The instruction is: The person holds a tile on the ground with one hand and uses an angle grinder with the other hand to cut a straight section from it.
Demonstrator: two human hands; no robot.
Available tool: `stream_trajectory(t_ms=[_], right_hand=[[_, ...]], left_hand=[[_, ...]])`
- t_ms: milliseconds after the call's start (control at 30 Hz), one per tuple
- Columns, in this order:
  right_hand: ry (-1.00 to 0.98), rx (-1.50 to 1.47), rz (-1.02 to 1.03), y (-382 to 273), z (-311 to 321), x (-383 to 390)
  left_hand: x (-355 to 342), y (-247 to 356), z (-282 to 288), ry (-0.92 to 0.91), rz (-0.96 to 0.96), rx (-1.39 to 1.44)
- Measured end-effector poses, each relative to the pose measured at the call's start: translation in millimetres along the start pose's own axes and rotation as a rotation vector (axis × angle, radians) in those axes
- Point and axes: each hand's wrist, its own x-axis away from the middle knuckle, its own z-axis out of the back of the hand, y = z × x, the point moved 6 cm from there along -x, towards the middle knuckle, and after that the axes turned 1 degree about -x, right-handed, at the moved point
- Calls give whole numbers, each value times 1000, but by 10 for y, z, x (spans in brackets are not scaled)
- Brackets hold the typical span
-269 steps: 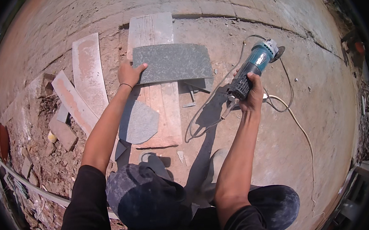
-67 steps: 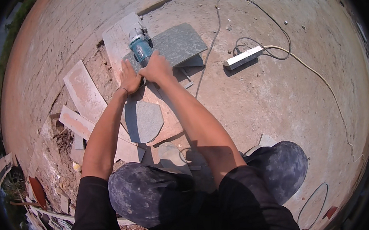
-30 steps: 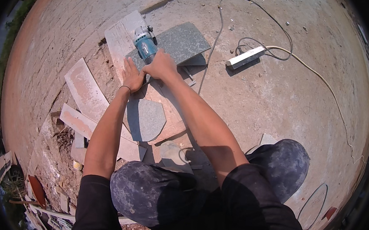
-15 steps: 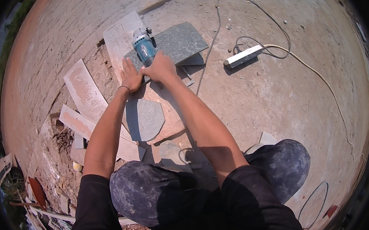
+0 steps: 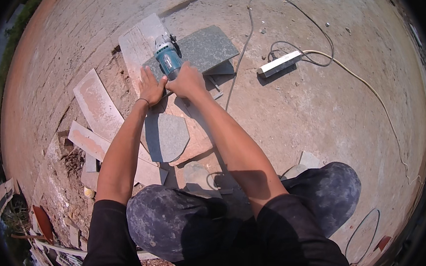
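The dark green-grey slab (image 5: 208, 44) lies at a slant across a pale long board (image 5: 150, 30), its right end jutting past the board with another grey piece (image 5: 222, 68) showing beneath it. Over the slab's left part sits the blue angle grinder (image 5: 169, 61), its head pointing away from the person; the right hand (image 5: 189, 80) is wrapped around its body from the near side of the slab. The left hand (image 5: 152, 86) is flat with fingers spread at the slab's left end, thumb close to the right hand; whether it bears on the slab or only on the board beside it cannot be told. The step in hand seems to be working the disc along that left part, though the contact is hidden. To do it well, I would press the slab firmly against the board so that its overhanging right end cannot tip or chatter, keep the left fingers well clear of the disc, and feed the grinder slowly, without twisting its head. A second hand on the tool would steady it better, were the slab clamped. The dark cord (image 5: 251, 29), passing just right of the slab, should stay slack and away from the disc.
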Motion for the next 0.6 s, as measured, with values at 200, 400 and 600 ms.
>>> stream_trajectory(t_ms=[200, 400, 600], right_hand=[[22, -1, 5, 58, -1, 48], [25, 8, -17, 124, -41, 67], [15, 7, -24, 141, -35, 130]], left_hand=[[16, 48, 22, 3, -1, -3], [33, 47, 24, 11, -7, 15], [2, 6, -17, 21, -14, 4]])
